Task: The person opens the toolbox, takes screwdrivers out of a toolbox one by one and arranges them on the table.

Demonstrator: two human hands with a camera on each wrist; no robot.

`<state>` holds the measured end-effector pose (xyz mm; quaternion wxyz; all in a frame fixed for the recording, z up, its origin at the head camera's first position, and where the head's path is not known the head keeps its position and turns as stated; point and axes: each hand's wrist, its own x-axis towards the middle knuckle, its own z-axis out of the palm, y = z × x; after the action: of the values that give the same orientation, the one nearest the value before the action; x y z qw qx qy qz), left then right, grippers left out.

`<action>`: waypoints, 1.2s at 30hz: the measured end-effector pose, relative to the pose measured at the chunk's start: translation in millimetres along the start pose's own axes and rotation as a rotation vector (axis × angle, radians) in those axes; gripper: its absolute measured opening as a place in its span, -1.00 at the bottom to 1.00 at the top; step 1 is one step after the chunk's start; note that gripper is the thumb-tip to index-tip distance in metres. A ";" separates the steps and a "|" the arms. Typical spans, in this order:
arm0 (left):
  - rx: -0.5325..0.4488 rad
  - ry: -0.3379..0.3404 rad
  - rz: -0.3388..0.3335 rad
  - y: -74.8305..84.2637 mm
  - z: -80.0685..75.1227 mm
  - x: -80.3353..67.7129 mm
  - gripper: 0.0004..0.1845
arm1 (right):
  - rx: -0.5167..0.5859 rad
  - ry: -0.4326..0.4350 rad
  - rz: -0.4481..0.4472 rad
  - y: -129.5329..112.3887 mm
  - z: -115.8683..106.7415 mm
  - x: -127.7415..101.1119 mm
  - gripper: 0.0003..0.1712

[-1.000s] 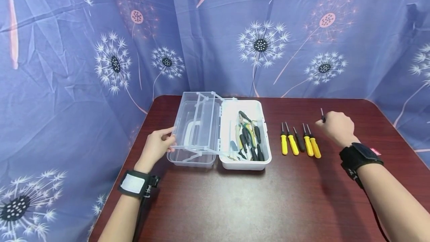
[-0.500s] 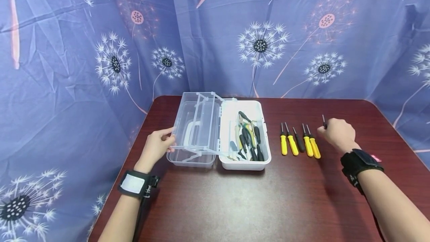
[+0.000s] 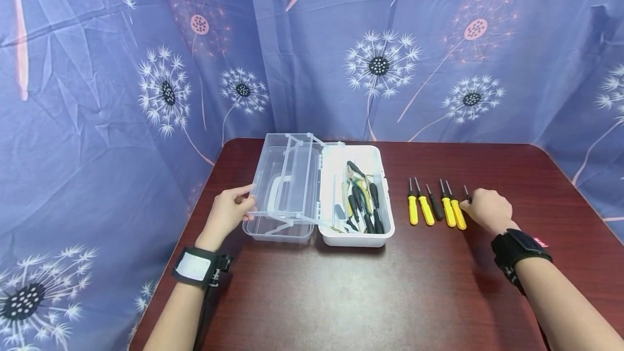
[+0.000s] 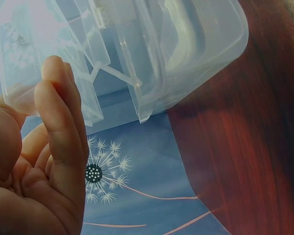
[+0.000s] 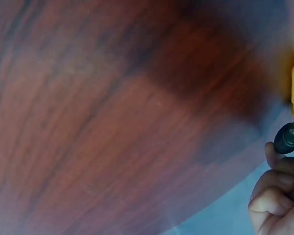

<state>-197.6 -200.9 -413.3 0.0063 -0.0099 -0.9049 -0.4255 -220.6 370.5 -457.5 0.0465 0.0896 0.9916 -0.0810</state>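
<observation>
My left hand (image 3: 225, 214) pinches the near left edge of a clear plastic folding tray (image 3: 280, 177), joined to the opened lid of a white toolbox (image 3: 358, 239). In the left wrist view, my fingers (image 4: 59, 122) stand against the clear plastic. At the right, my right hand (image 3: 489, 211) grips a screwdriver (image 3: 467, 193); its thin shaft points away from me and the hand covers its handle. The right wrist view shows the black end of the screwdriver's handle (image 5: 288, 138) by the fingers. Beside this hand lies a yellow-handled screwdriver (image 3: 458, 215).
Several screwdrivers lie in a row left of the right hand, including a black-handled one (image 3: 435, 207). Black-handled tools (image 3: 361, 205) fill part of the toolbox. A small red label (image 3: 540, 242) lies by the right wrist. Blue dandelion-print cloth (image 3: 312, 42) hangs behind the dark red table (image 3: 351, 297).
My right hand has come down and nearer to me with the screwdriver, to the right end of the row. My left hand and the toolbox have stayed in place.
</observation>
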 end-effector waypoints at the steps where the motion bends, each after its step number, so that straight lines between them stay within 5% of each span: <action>1: -0.001 0.000 0.002 0.2 -0.1 -0.1 -0.54 | -0.001 -0.007 0.003 0.4 1.1 -0.4 -0.59; 21: -0.036 -0.005 0.012 -0.8 -0.1 0.7 -0.55 | 0.000 -0.084 0.017 5.1 1.4 -5.6 -0.54; 36: -0.015 0.002 0.022 -0.5 0.1 0.4 -0.55 | 0.008 -0.063 0.051 1.5 -2.2 -7.9 -0.43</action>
<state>-198.0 -201.2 -413.7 0.0119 -0.0197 -0.9015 -0.4321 -212.8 371.0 -454.7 0.0794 0.1126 0.9867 -0.0868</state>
